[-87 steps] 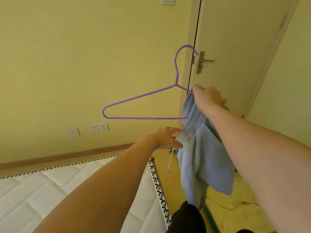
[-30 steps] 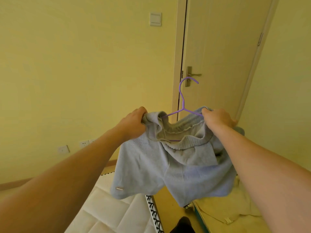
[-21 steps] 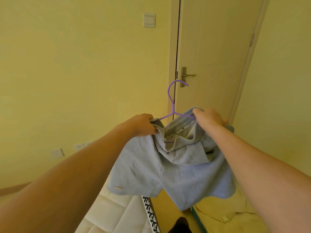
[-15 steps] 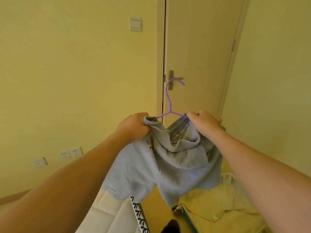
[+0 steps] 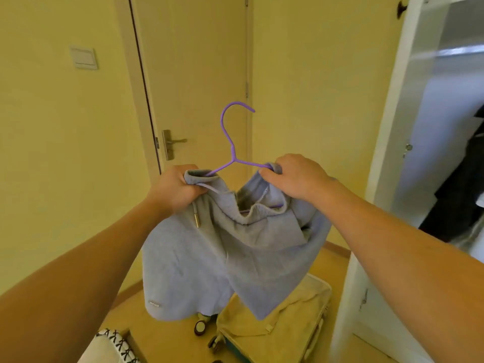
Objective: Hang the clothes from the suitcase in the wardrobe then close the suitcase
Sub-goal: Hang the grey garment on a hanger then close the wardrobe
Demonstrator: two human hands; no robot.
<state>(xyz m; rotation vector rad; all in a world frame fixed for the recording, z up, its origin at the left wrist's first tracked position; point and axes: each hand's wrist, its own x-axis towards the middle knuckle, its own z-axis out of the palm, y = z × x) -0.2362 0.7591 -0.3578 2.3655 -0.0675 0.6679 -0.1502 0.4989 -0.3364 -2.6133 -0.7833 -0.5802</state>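
Head view: each hand (image 5: 175, 189) (image 5: 294, 176) clutches shorts (image 5: 222, 252) over open suitcase (image 5: 277, 334).

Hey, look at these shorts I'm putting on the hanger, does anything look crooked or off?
Yes. The blue shorts sit bunched on the purple hanger: the waistband sags in the middle and folds over, and the hanger tilts. The left hand and right hand grip the waistband's ends. Nothing looks damaged.

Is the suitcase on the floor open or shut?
Open: the suitcase lies flat with its yellow fabric lining facing up, below the held shorts.
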